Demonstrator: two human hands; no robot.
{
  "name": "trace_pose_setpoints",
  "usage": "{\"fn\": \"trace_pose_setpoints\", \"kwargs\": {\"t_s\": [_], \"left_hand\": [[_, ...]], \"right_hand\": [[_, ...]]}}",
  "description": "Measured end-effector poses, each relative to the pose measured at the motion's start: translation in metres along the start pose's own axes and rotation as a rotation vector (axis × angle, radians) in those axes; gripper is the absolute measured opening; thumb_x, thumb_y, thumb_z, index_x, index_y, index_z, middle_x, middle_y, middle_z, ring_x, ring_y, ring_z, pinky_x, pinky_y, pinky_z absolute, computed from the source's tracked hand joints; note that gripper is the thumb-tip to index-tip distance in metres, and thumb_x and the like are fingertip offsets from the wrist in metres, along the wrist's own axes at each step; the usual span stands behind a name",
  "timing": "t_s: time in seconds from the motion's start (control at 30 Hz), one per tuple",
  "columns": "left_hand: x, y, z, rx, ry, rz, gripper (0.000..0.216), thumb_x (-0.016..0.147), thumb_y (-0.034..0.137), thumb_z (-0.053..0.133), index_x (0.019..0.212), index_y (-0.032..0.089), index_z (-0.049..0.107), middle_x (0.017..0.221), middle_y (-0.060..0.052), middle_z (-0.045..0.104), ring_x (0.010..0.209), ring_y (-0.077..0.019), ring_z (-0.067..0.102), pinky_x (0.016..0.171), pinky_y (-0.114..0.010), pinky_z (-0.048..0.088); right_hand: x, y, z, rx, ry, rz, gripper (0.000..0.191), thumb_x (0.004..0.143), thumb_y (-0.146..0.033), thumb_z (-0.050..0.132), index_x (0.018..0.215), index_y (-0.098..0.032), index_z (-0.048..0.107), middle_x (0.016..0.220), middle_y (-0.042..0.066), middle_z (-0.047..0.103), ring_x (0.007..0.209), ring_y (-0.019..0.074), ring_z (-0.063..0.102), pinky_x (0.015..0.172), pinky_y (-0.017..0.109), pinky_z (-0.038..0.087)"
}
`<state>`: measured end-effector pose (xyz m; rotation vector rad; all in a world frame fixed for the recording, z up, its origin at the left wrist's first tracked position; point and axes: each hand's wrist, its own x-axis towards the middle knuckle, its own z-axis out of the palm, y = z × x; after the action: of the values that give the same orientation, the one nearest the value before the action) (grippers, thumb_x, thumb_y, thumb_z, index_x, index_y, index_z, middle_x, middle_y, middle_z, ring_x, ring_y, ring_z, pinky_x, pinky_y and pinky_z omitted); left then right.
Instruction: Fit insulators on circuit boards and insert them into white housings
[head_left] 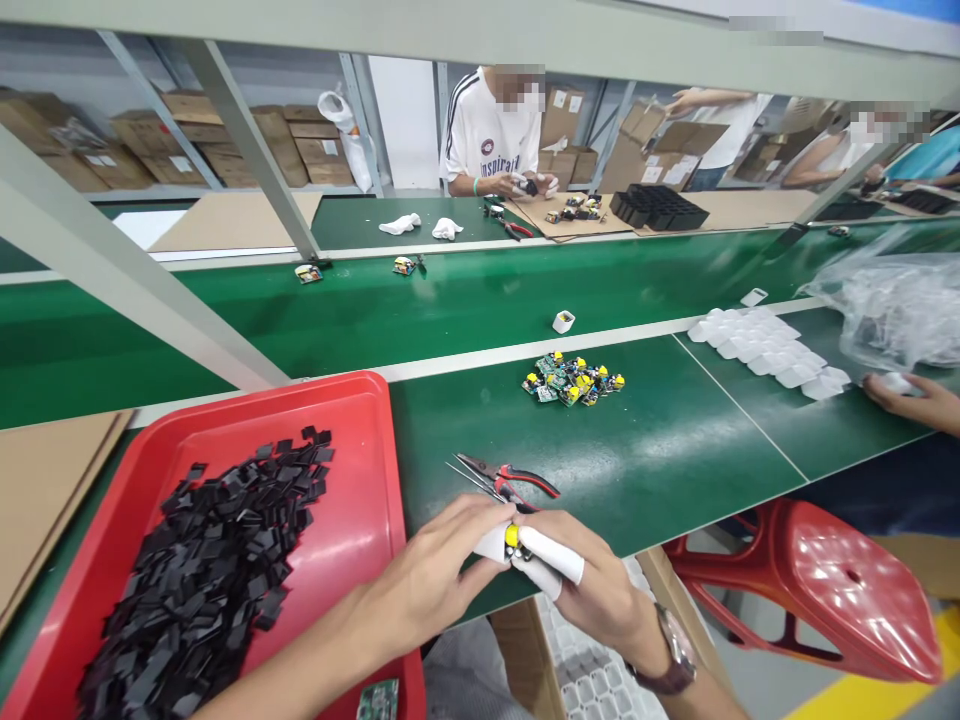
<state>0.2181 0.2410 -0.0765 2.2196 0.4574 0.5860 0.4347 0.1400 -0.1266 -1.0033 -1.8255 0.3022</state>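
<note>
My left hand [435, 570] and my right hand [592, 590] meet at the near edge of the green bench [652, 450]. Together they pinch a small white part with a yellow component [512, 537] showing between the fingertips. White finger cots cover two fingers of my right hand, and a watch [679, 655] sits on that wrist. Just beyond my fingers lie red-handled pliers [510, 478]. A pile of small green circuit boards [574, 380] rests further out on the bench.
A red tray [360, 480] of several black flat pieces sits at my left. White housings [765, 345] lie in rows at right, by another person's hand [911, 395]. One white housing [563, 321] sits on the conveyor. A red stool [832, 585] stands at right. People work across the belt.
</note>
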Motion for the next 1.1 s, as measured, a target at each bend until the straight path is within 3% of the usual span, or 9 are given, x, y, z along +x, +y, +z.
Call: {"fn": "trace_pose_setpoints", "kwargs": {"t_s": [0.13,0.3,0.4,0.53,0.7,0.8,0.9,1.0,1.1], "left_hand": [[-0.003,0.0,0.004,-0.018,0.029,-0.001,0.049,0.099,0.014,0.063,0.145,0.026,0.051,0.128,-0.009,0.069,0.12,-0.0231,0.066,0.104,-0.041,0.059],[-0.005,-0.001,0.009,-0.024,0.002,0.015,0.051,0.099,0.009,0.059,0.146,0.025,0.049,0.137,-0.009,0.065,0.128,-0.0211,0.062,0.111,-0.038,0.055],[-0.005,-0.001,0.011,0.006,0.02,0.067,0.05,0.097,0.009,0.062,0.144,0.024,0.051,0.126,-0.009,0.067,0.124,-0.0207,0.062,0.106,-0.036,0.057],[-0.005,-0.001,0.014,0.011,-0.009,0.031,0.054,0.095,0.006,0.064,0.145,0.024,0.05,0.126,-0.01,0.063,0.118,-0.019,0.064,0.101,-0.032,0.059],[-0.003,-0.004,0.015,0.194,-0.071,0.221,0.042,0.094,-0.001,0.06,0.132,0.018,0.058,0.13,-0.012,0.068,0.125,-0.0253,0.06,0.105,-0.04,0.057],[-0.003,-0.008,0.013,0.265,-0.046,0.191,0.032,0.095,0.003,0.06,0.124,0.018,0.062,0.127,-0.012,0.069,0.115,-0.0247,0.066,0.098,-0.04,0.06],[-0.005,-0.01,0.01,0.277,-0.026,0.115,0.028,0.098,0.007,0.06,0.122,0.019,0.063,0.128,-0.012,0.068,0.111,-0.0226,0.07,0.094,-0.038,0.063],[-0.007,-0.013,0.012,0.323,-0.054,0.156,0.027,0.097,0.007,0.061,0.121,0.018,0.065,0.131,-0.015,0.066,0.112,-0.0244,0.071,0.094,-0.038,0.064],[-0.006,-0.016,0.02,0.375,-0.131,0.176,0.028,0.096,0.004,0.054,0.118,0.015,0.067,0.127,-0.019,0.068,0.111,-0.0298,0.072,0.088,-0.042,0.066]], "right_hand": [[0.002,-0.001,-0.004,0.047,-0.018,0.03,0.067,0.092,-0.006,0.07,0.154,-0.023,0.049,0.132,0.015,0.071,0.12,0.0292,0.068,0.1,0.05,0.061],[0.002,-0.005,-0.001,0.699,-0.025,0.512,0.075,0.094,-0.041,0.074,0.158,-0.025,0.039,0.154,0.019,0.052,0.134,0.0304,0.061,0.111,0.053,0.054],[-0.001,-0.004,0.007,1.03,0.006,0.732,0.061,0.087,-0.034,0.084,0.141,-0.026,0.057,0.133,0.013,0.071,0.119,0.0243,0.071,0.106,0.045,0.057],[-0.003,-0.003,0.017,1.101,0.132,0.919,0.049,0.078,-0.028,0.091,0.121,-0.024,0.069,0.111,0.006,0.078,0.104,0.0186,0.076,0.099,0.033,0.059],[-0.003,-0.003,0.02,1.049,0.125,0.906,0.056,0.077,-0.026,0.091,0.126,-0.028,0.065,0.116,0.005,0.076,0.106,0.0186,0.074,0.099,0.035,0.059],[-0.01,0.005,0.014,0.88,0.118,0.869,0.066,0.078,-0.029,0.09,0.136,-0.03,0.059,0.12,0.006,0.075,0.107,0.021,0.074,0.101,0.042,0.06],[-0.018,0.014,0.001,0.525,0.226,0.799,0.05,0.087,-0.03,0.082,0.133,-0.028,0.063,0.12,0.008,0.074,0.106,0.0227,0.074,0.101,0.044,0.06],[-0.023,0.022,-0.012,0.186,0.301,0.704,0.029,0.096,-0.027,0.069,0.125,-0.027,0.069,0.116,0.008,0.074,0.103,0.0225,0.074,0.096,0.043,0.06],[-0.023,0.029,-0.019,-0.027,0.346,0.594,0.024,0.098,-0.02,0.065,0.121,-0.026,0.071,0.112,0.007,0.075,0.105,0.0221,0.072,0.096,0.041,0.059]]}}
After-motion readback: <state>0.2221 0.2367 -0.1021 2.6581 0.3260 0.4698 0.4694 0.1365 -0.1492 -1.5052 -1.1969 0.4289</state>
